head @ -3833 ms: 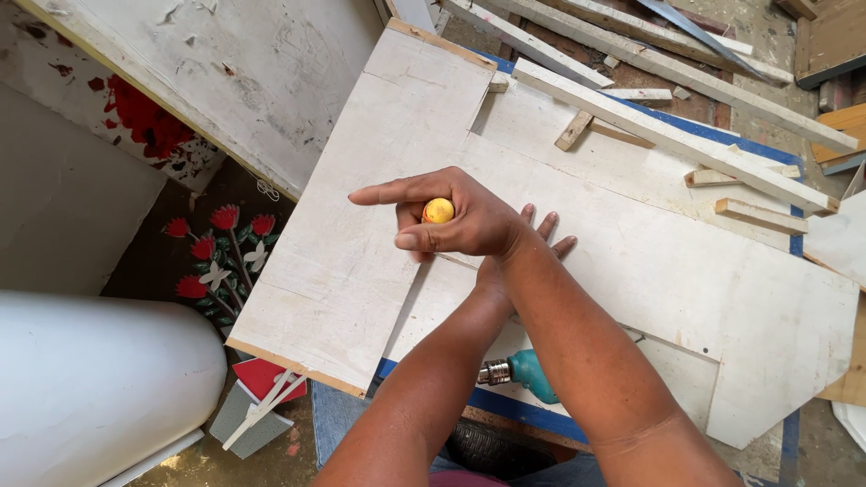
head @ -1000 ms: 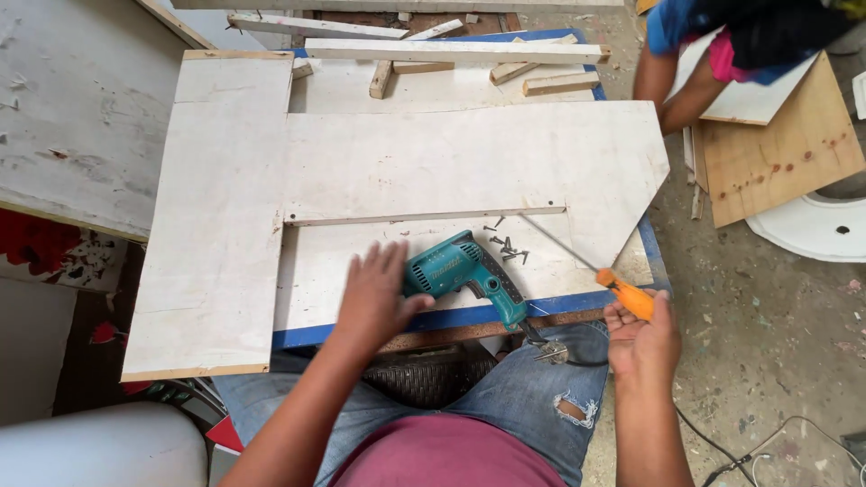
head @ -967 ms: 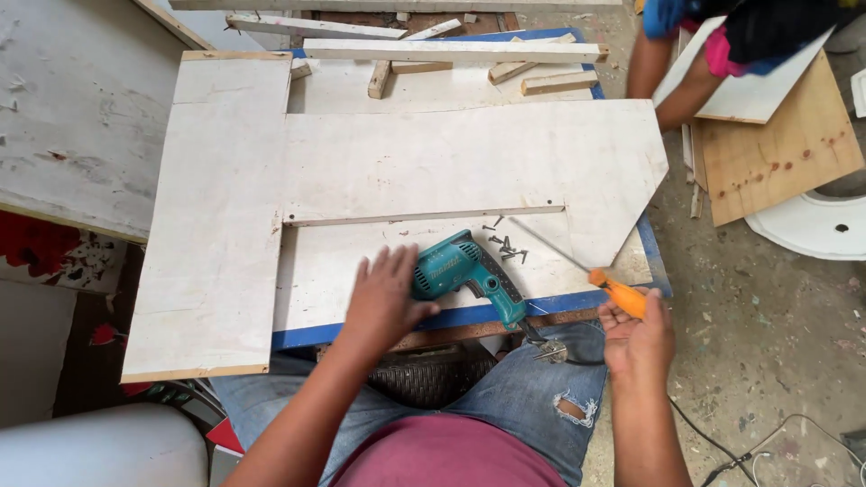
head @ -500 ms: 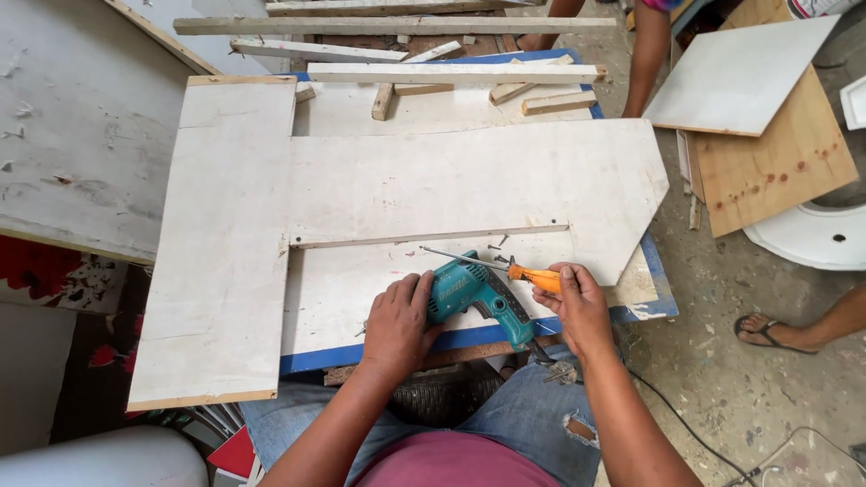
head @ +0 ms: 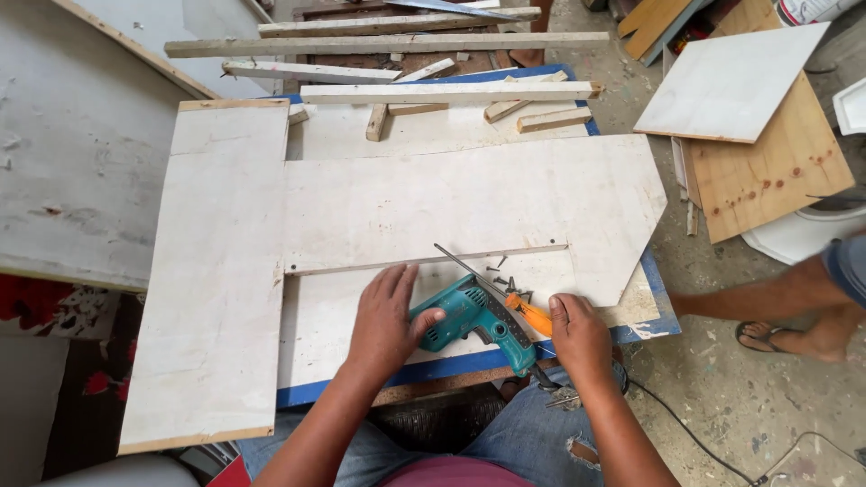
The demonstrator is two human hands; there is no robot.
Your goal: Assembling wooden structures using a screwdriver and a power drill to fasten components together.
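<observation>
My left hand [head: 386, 325] lies flat on the white board, fingers spread, thumb against the body of a teal power drill [head: 474, 320]. The drill rests on its side at the near edge of the blue-edged table [head: 451, 368]. An orange-handled screwdriver [head: 528, 314] lies across the drill, its thin shaft pointing up-left. My right hand [head: 582, 338] sits just right of the handle, touching its end but not wrapped around it. A few dark screws [head: 505, 284] lie beside the shaft. A large white panel [head: 469, 198] with a pointed right end covers the table's middle.
A long white board [head: 216, 271] lies along the left. Wooden battens [head: 446, 92] are stacked at the back. Plywood sheets [head: 767, 171] lie on the floor at right, where another person's leg and sandalled foot [head: 794, 311] stand. A black cable [head: 686, 433] trails over the floor.
My right hand carried the screwdriver from the right onto the table and laid it against the drill. My left hand stayed by the drill. The other person moved at right.
</observation>
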